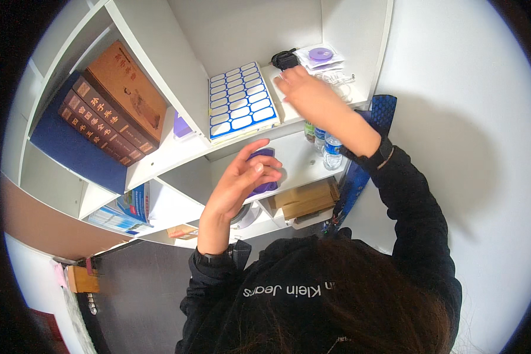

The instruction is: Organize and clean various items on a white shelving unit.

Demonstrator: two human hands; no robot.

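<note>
My right hand point(307, 90) hovers over the upper shelf of a white cabinet, slightly blurred, with its fingers spread and nothing visible in them. Near its fingertips lies a bundled black cable point(284, 59). A coiled white cable point(338, 84) is partly covered by the hand, beside white packets point(334, 66) topped by a round purple disc point(321, 54). To the left sits a stack of blue-bordered white label sheets point(243, 99). My left hand point(248, 172) is raised before the lower shelf, fingers apart and without anything in them. Behind it shows a purple object point(264, 189), partly hidden.
Several water bottles point(332, 152) stand on the lower shelf. Below them is a cardboard box point(309, 199). Thick brown books point(128, 97) and a dark blue folder point(77, 141) fill the left compartment. A blue patterned long item point(384, 113) leans between cabinet and wall point(464, 110).
</note>
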